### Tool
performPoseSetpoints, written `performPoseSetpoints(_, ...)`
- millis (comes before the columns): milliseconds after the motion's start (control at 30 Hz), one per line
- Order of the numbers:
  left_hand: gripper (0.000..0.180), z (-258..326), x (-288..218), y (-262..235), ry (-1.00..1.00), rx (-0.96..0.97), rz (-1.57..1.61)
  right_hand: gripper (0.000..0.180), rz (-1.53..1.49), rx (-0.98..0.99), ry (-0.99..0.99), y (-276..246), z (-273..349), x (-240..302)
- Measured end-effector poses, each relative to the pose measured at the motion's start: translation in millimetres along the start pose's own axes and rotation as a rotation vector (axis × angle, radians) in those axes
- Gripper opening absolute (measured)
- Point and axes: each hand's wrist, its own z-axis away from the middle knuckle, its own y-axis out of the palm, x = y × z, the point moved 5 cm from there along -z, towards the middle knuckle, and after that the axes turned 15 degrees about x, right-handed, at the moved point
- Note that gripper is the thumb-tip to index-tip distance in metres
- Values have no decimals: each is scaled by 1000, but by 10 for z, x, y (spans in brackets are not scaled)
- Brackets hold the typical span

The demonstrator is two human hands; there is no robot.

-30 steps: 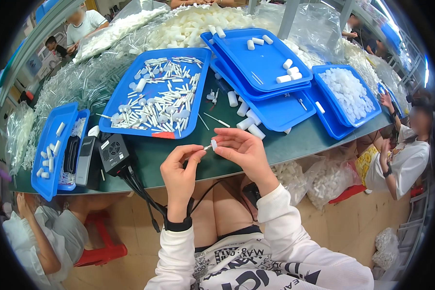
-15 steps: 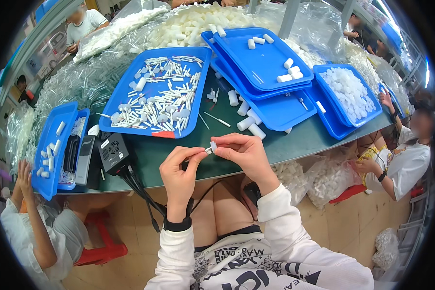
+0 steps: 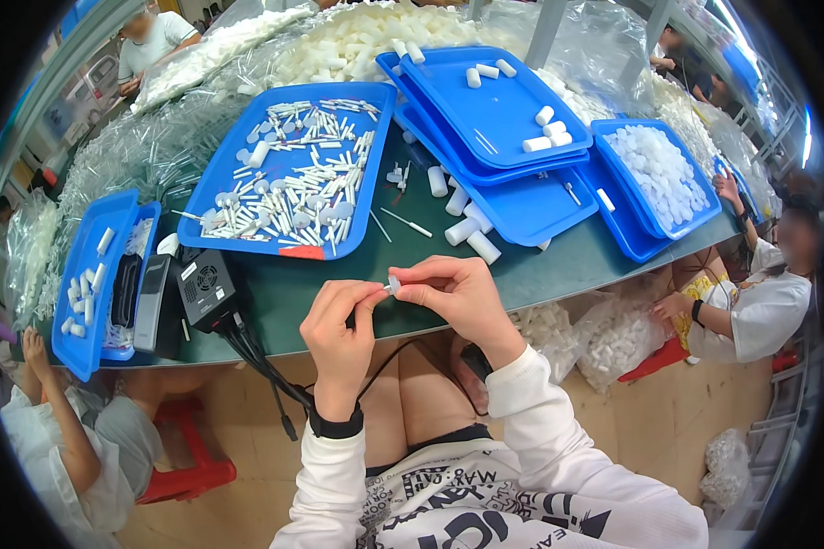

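In front of me, over the table's near edge, my left hand [image 3: 341, 316] is closed in a pinch on a thin white stick, mostly covered by the fingertips. Facing it, my right hand [image 3: 464, 300] pinches a small translucent white disc [image 3: 394, 285] between thumb and fingers. Disc and stick meet between the two hands; how far one sits in the other is too small to tell. Just beyond the hands lies a blue tray [image 3: 376, 183] of short white sticks [image 3: 316, 199], with some round discs among them.
Stacked blue trays [image 3: 513, 119] hold a few white foam cylinders. A blue tray of white discs [image 3: 657, 174] stands at the right. Left of my hands sit a black box with cables [image 3: 209, 285] and another blue tray [image 3: 69, 343]. Co-workers sit at both sides.
Both hands have shifted slightly left, still pinching the small pieces together. The whole view has moved a little. On the left, a co-worker's hand has lowered.
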Motion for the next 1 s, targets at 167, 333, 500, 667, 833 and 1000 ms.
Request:
performPoseSetpoints(167, 10, -1, -37, 21, 9, -21, -7, 21, -26, -5, -42, -30, 4, -10)
performPoseSetpoints(333, 9, -15, -42, 4, 7, -23, -13, 22, -15, 1, -43, -10, -12, -17)
performPoseSetpoints(500, 8, -44, -71, 34, -68, 51, 153, 22, 21, 68, 79, -39, -27, 178)
performPoseSetpoints(667, 21, -21, 53, 59, -120, 9, 514, 23, 569, 189, 110, 2, -289, 1006)
performPoseSetpoints(833, 31, 16, 75, -31, -213, -16, 477, 30, 765, 345, -8, 143, -1107, 1233)
performPoseSetpoints(1000, 28, 13, 91, -10, -231, -43, 577, 47, 1038, 423, 290, 133, -1981, 889)
